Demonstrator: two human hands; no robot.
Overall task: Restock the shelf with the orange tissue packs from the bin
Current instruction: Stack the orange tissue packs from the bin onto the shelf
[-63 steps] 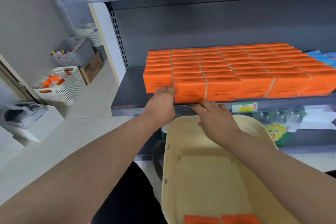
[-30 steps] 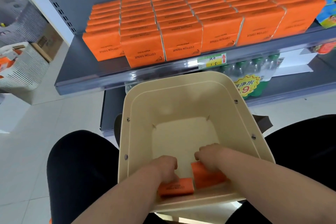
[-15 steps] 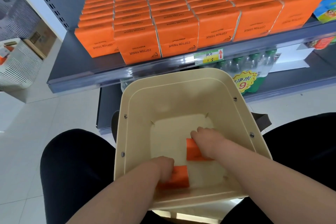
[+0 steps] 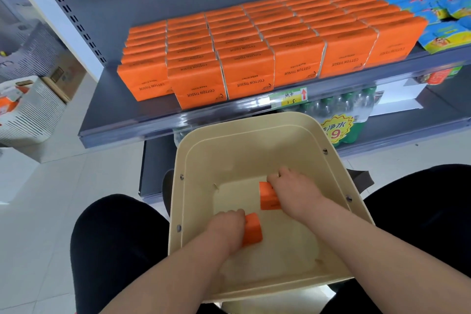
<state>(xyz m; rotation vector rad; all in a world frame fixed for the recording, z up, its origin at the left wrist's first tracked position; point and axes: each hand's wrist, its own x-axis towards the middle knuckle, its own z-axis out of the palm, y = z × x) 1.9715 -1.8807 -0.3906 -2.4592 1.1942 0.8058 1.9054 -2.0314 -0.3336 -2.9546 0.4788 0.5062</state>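
A cream plastic bin [image 4: 254,132] sits between my knees below the shelf. Both hands are inside it. My left hand [image 4: 225,228] grips one orange tissue pack [image 4: 252,229] near the bin's front left. My right hand [image 4: 293,190] grips a second orange tissue pack [image 4: 267,196] further back, held on edge. On the grey shelf [image 4: 122,120] above, several rows of orange tissue packs [image 4: 249,71] stand side by side, labels facing me upside down. The leftmost row sits a little further back than its neighbour.
Blue snack bags [image 4: 443,23] lie at the shelf's right end. Green bottles with a yellow price sign [image 4: 336,127] fill the lower shelf behind the bin. A white slatted basket [image 4: 28,112] and a cardboard box stand on the tiled floor at the left. The shelf has bare surface left of the orange rows.
Earlier both hands were at the shelf front by the orange rows. They dropped into the bin, each took hold of a pack, and the packs have since been lifted and turned on edge.
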